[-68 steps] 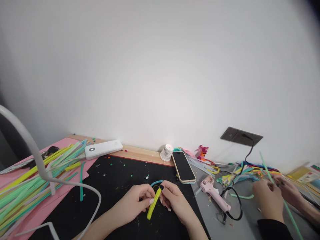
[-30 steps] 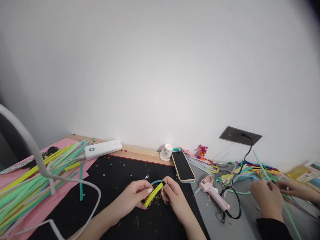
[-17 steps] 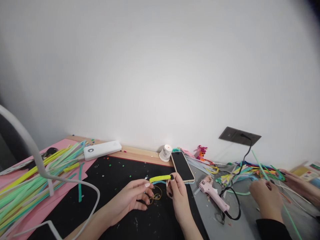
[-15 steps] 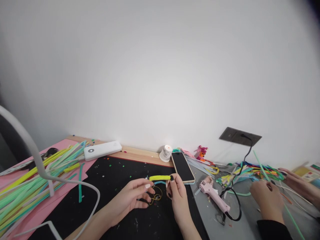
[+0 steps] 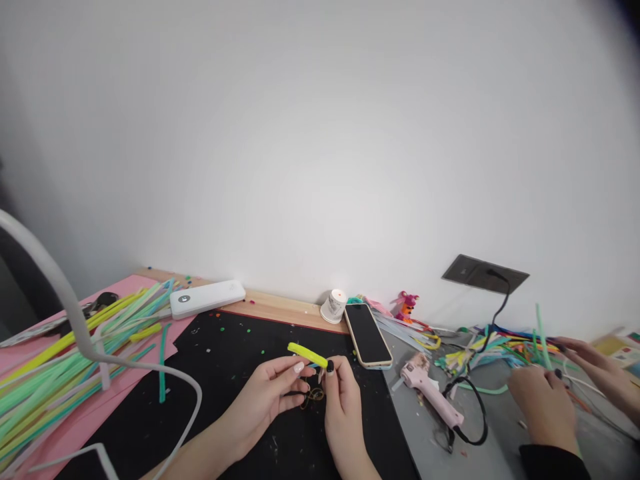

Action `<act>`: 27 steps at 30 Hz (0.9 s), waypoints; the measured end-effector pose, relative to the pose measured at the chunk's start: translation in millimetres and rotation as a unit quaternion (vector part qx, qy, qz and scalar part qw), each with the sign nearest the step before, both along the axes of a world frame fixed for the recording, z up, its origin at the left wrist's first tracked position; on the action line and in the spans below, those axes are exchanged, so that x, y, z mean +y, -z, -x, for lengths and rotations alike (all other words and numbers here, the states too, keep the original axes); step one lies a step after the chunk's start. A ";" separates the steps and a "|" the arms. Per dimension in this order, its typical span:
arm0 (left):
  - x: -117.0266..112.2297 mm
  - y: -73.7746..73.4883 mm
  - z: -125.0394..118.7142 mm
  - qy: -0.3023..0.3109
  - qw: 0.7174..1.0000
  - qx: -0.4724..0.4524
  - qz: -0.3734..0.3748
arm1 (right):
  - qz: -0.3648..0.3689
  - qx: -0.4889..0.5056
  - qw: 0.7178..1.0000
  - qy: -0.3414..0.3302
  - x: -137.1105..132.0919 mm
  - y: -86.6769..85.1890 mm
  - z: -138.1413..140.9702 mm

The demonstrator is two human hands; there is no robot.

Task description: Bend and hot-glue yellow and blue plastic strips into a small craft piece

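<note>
My right hand pinches the right end of a short, thick yellow pipe cleaner piece, which tilts up toward the left above the black mat. Thumb and index finger of my left hand are closed just below that piece; what they grip, if anything, is hidden. A bit of blue strip shows between the two hands, under the yellow piece. Thin brownish loops, like string or rubber bands, appear between my fingers and the mat.
Left, many pipe cleaners lie on pink paper beside a white device; a white curved cable crosses in front. A paper cup, phone and pink glue gun sit rightward. Another person's hands work at far right.
My right hand has moved left and slightly down, tilting the yellow piece so its left end points up. My left hand's fingers have drawn closer together. The other person's hands have shifted slightly.
</note>
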State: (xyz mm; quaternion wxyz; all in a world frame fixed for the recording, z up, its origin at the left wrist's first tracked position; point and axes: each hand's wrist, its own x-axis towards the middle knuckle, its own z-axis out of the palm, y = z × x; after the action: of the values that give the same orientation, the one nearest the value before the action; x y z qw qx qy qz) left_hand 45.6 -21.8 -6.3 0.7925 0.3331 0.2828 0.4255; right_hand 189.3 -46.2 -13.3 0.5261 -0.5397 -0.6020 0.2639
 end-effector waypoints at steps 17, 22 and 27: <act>2.6 -2.1 2.0 -0.028 1.000 -0.009 -0.002 | -0.045 -0.109 0.991 -0.055 -4.4 -0.2 5.2; 2.9 -0.4 3.3 -0.034 0.999 -0.004 -0.015 | -0.031 -0.107 0.993 -0.038 -3.5 -0.6 4.4; 4.5 -2.7 5.0 -0.056 0.996 0.056 -0.034 | 0.009 -0.092 0.993 -0.072 -1.5 -5.4 2.8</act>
State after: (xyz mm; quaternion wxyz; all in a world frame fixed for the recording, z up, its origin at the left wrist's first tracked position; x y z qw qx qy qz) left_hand 40.5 -17.2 -3.7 0.7386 0.3669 0.3298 0.4594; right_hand 186.4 -47.8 -7.9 0.4434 -0.5215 -0.6825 0.2561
